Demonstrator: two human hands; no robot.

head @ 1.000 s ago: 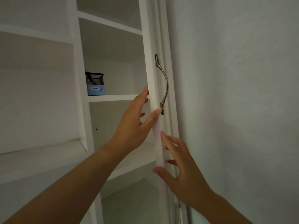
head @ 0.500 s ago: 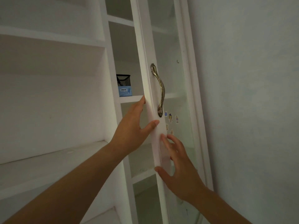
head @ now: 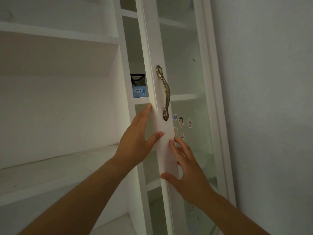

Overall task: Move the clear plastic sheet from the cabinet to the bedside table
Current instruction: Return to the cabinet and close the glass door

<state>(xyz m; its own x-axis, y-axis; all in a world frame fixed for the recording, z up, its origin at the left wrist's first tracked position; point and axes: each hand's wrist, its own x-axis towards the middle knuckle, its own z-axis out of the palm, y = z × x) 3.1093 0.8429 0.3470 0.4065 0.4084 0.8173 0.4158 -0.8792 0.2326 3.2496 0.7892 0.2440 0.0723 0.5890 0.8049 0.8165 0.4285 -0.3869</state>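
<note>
A tall white cabinet door (head: 156, 44) with a glass pane and a bronze handle (head: 165, 92) stands slightly ajar. My left hand (head: 135, 143) grips its free edge just below the handle, thumb on the front and fingers behind. My right hand (head: 189, 177) lies flat against the front of the door frame a little lower, fingers spread, holding nothing. No clear plastic sheet can be made out in the cabinet or in either hand. The bedside table is out of view.
Through the narrow gap a black mesh holder (head: 138, 79) sits on a blue box (head: 139, 92) on a shelf. Small cartoon stickers (head: 180, 121) dot the glass. Open white shelves (head: 59, 163) lie to the left, and a pale wall (head: 262, 99) is close on the right.
The door has swung from edge-on toward the cabinet, narrowing the gap and showing its glass front. Both hands stayed on its edge and moved with it.
</note>
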